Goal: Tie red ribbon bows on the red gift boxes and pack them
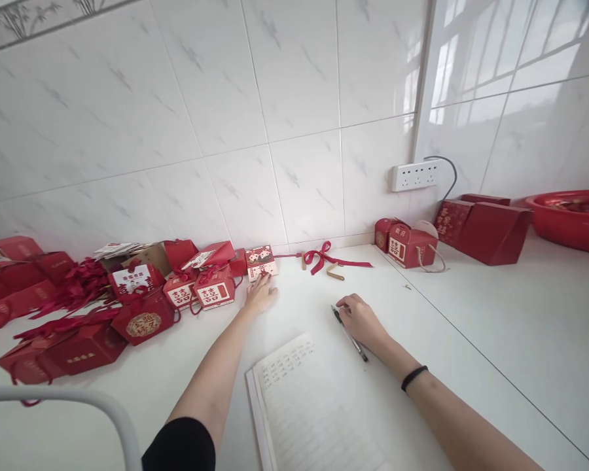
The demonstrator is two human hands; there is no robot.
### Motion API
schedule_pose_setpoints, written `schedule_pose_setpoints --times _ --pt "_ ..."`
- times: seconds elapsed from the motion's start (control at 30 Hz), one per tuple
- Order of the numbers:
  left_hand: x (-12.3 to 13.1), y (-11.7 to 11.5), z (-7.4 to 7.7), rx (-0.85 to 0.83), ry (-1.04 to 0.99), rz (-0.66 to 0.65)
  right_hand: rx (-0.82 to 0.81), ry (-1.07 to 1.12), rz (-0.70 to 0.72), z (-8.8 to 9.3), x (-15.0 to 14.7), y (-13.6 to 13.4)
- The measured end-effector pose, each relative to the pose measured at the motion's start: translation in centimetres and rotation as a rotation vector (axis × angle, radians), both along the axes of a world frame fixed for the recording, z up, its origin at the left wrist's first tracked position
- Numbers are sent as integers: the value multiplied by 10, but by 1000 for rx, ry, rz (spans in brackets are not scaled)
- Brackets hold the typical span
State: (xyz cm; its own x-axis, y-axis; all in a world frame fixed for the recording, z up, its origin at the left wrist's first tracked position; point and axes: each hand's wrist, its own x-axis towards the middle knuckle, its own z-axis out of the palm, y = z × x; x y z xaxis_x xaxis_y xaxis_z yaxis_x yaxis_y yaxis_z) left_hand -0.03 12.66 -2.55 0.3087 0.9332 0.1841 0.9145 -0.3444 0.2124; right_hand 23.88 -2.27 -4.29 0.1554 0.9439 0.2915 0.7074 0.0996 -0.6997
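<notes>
My left hand [261, 292] reaches forward across the white table, its fingers touching the front of a small red and white gift box [260, 261] near the wall. My right hand [362, 320] rests on the table with its fingers curled round a black pen [349, 333]. An open notebook [304, 405] with a few lines of writing at its top lies between my forearms. A black band circles my right wrist.
Several red gift boxes [211, 288] and red ribbons [73, 288] are heaped at the left by the tiled wall. A loose red ribbon [324, 258] lies further right. More red boxes [410, 245], a white power strip [417, 175] and a red basin [572, 219] stand at the right.
</notes>
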Motion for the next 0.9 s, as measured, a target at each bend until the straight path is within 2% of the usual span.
schedule_pose_setpoints --times 0.07,0.13,0.2,0.3,0.4,0.5,0.6,0.7,0.8,0.9 --pt "2 -7 4 43 -6 -23 16 2 1 1 0 0" --pt "4 -15 15 128 -51 -16 33 12 6 3 0 -1" --pt "6 -21 34 292 -177 27 44 30 8 5 0 -3" --pt "5 -30 74 589 -400 30 51 79 3 6 1 -6" --pt "2 -48 114 709 -491 -163 59 154 -2 9 2 -7" --pt "4 -85 138 701 -545 -365 86 247 14 22 1 -10" --pt "16 -130 139 712 -504 -520 172 403 139 44 -4 -21" --pt "33 -162 121 816 -408 -695 368 551 336 63 -12 -39" --pt "49 -174 97 879 -369 -818 470 542 404 72 -21 -56" --pt "60 -171 80 777 -512 -793 433 528 408 74 -26 -63"
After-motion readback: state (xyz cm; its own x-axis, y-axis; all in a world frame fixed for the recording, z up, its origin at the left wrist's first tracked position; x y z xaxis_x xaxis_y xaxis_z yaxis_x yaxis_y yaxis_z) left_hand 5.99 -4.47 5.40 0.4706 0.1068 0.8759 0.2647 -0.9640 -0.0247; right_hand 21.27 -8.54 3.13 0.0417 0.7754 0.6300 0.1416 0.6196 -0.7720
